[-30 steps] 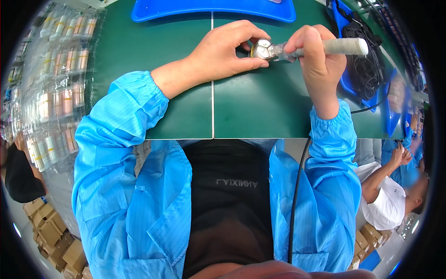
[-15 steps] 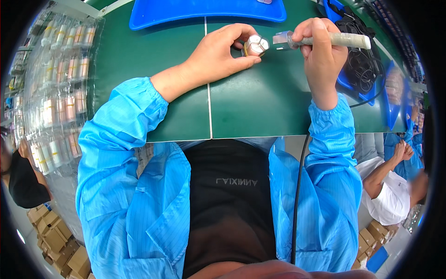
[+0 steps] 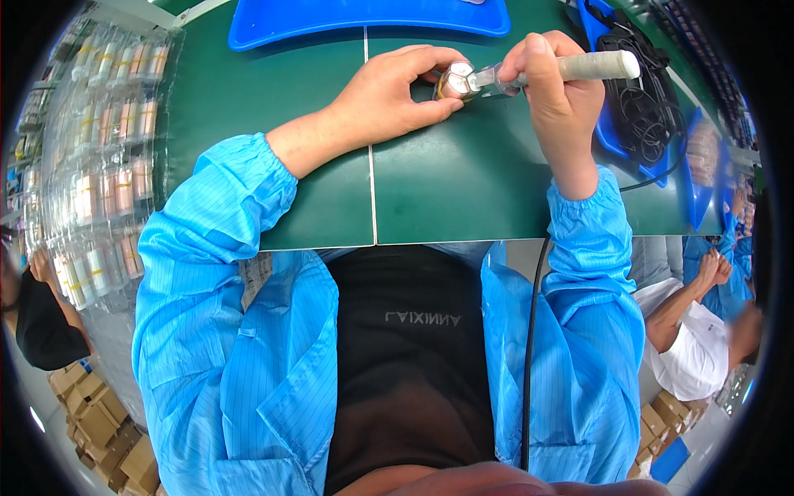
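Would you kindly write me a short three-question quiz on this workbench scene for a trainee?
1. True or false: the left hand holds the small metal part on the green mat.
2. Which hand grips the pen-shaped tool? A) left B) right C) neither
3. What colour is the tray at the far edge of the mat?

Key: 1 true; 2 B, the right hand; 3 blue.
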Demonstrator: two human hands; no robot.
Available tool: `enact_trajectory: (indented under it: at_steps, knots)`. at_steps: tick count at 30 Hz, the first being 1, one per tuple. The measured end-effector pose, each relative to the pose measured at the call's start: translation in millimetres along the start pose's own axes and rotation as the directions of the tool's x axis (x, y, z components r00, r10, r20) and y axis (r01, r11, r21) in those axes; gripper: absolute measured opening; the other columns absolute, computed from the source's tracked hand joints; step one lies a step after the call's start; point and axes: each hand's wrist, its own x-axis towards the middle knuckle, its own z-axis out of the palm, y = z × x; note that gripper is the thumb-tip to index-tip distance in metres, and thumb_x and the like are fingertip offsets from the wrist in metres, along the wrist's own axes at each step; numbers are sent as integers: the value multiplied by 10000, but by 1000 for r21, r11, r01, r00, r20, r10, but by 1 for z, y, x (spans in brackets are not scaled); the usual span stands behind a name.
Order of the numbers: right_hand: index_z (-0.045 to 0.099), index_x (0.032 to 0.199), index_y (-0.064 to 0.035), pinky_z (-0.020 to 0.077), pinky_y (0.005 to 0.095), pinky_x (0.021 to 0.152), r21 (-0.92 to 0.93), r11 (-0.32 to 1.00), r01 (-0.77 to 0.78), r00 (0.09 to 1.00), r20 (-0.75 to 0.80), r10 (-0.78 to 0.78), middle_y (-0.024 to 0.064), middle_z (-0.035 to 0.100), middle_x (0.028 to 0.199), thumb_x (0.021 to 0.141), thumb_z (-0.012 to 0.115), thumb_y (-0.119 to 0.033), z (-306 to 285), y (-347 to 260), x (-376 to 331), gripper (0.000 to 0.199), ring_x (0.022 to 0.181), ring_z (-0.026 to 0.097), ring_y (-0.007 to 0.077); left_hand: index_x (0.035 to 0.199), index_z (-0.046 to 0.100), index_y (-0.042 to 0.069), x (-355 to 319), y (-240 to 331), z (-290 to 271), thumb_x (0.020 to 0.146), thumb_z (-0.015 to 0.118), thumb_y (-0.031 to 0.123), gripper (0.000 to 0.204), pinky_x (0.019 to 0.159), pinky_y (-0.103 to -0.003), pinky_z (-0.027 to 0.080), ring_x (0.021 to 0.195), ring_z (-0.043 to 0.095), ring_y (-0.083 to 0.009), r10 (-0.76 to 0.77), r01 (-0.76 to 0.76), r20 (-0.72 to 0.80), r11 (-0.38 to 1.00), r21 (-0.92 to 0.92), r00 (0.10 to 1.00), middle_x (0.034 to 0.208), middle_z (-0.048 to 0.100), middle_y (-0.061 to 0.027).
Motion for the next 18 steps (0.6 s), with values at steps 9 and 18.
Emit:
enact_trajectory:
  at_steps: [9, 18]
  knots:
    - [564, 797, -20, 397, 236, 532, 83, 995, -56, 993, -96, 64, 96, 635, 738, 1028, 493, -189, -1, -4, -1, 296, 566, 478, 82, 1275, 601, 56, 0, 1, -2, 836, 699, 91, 451, 904, -308, 520, 1027, 645, -185, 28, -28, 17, 998, 55, 999, 1151, 653, -91]
    - [547, 820, -24, 373, 222, 494, 112, 993, -35, 978, -200, 57, 128, 648, 778, 1014, 482, -167, -10, 4, 5, 249, 523, 428, 68, 1276, 547, 60, 1, 3, -1, 830, 759, 203, 514, 830, -304, 520, 948, 618, -221, 28, -23, -75, 998, 66, 997, 1084, 589, -91]
